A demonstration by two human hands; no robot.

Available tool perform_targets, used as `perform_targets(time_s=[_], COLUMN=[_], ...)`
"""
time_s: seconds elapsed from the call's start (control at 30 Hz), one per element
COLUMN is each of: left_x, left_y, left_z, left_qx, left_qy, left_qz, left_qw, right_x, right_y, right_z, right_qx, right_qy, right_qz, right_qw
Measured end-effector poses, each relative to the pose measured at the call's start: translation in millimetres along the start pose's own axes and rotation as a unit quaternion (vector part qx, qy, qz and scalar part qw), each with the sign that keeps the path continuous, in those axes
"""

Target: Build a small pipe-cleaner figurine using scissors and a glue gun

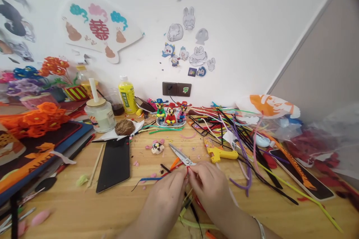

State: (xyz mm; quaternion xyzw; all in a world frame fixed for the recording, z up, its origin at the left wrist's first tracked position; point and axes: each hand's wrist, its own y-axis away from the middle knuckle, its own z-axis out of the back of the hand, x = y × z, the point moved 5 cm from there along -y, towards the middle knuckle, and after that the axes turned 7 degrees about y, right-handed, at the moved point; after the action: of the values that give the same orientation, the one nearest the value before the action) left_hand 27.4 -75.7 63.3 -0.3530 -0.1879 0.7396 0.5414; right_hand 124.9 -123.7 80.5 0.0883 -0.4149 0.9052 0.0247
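Note:
My left hand (171,188) and my right hand (211,185) meet at the front middle of the wooden table, fingertips pinched together. Between them shows a small bit of red pipe cleaner (187,169); most of it is hidden by the fingers. Just beyond the fingertips is a pair of scissors (181,154), blades pointing away to the left, handles hidden by my hands. A blue pipe cleaner (151,179) lies left of my left hand. Beyond the scissors sits a small black-and-white figure head with pink sides (157,147).
A yellow glue gun (221,154) lies right of the scissors, beside a heap of pipe cleaners (238,138). A black tablet (114,164) is to the left. Three small figures (170,114) stand at the back near a yellow bottle (127,95) and a glass jar (100,116).

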Motion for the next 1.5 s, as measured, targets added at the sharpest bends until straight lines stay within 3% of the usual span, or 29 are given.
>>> perform_targets(time_s=[0.2, 0.57, 0.77, 0.87, 1.07, 1.17, 1.5], left_x=[0.6, 9.3, 10.9, 13.0, 24.3, 28.3, 27.3], left_y=[-7.2, -15.6, -16.1, -16.8, -22.9, -25.3, -23.3], left_z=[8.0, 8.8, 10.2, 10.3, 18.9, 20.8, 17.8], left_qx=[0.060, 0.178, 0.205, 0.203, 0.179, 0.188, 0.137], left_qy=[-0.051, -0.008, 0.016, 0.037, 0.095, 0.125, 0.127], left_qz=[-0.057, 0.007, -0.037, -0.037, 0.044, 0.042, 0.038], left_qw=[0.995, 0.984, 0.978, 0.978, 0.978, 0.973, 0.982], right_x=[-1.0, -0.9, 0.1, 0.6, -5.7, -8.2, -5.7], right_y=[-3.2, -3.8, -3.9, -3.8, -4.2, -4.4, -2.7], right_z=[-2.1, -4.0, -5.5, -5.9, -6.3, -7.4, -9.4], right_qx=[0.023, 0.051, 0.071, 0.078, 0.080, 0.085, 0.098], right_qy=[-0.022, -0.037, -0.048, -0.055, -0.041, -0.057, -0.080], right_qz=[0.045, 0.058, 0.081, 0.099, 0.102, 0.102, 0.057], right_qw=[0.998, 0.996, 0.993, 0.990, 0.991, 0.990, 0.990])
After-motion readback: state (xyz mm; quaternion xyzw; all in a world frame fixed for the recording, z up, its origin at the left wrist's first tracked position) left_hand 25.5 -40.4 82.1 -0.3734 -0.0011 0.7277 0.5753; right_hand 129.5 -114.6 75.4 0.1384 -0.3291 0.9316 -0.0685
